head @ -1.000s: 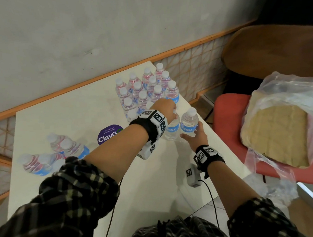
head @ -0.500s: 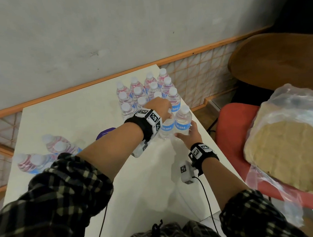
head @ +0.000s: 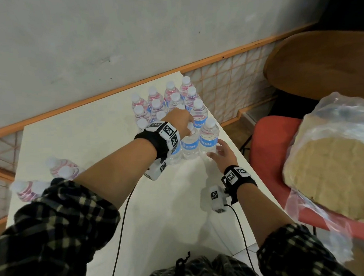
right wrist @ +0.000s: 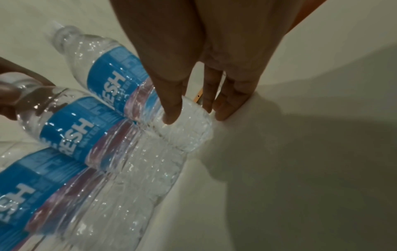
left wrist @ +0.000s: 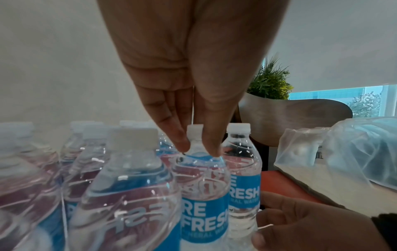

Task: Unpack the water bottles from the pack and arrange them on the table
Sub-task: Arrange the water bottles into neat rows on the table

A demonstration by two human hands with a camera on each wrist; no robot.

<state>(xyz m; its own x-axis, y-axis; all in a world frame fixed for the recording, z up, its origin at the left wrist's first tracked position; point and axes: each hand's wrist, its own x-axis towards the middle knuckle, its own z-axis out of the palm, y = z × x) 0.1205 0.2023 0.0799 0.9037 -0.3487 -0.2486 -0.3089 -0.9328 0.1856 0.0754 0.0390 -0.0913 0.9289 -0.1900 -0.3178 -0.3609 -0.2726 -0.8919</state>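
Several upright water bottles (head: 166,104) with white caps and blue labels stand grouped at the far right corner of the white table (head: 87,143). My left hand (head: 181,125) pinches the neck of a front-row bottle (left wrist: 204,195) from above, just under its cap. Beside it on the right stands another bottle (head: 208,138), which my right hand (head: 219,155) holds low at the base, thumb on one side and fingers on the other (right wrist: 225,110). Both bottles rest on the table against the group.
A few more bottles (head: 61,168) lie on their sides at the table's left edge. To the right, a red chair (head: 268,136) holds a clear plastic bag (head: 332,171) with something beige inside. The table's right edge runs just beside my right hand. A brown round table (head: 321,65) sits behind.
Both hands have moved their two bottles away from me, up against the standing group. The grips look the same.
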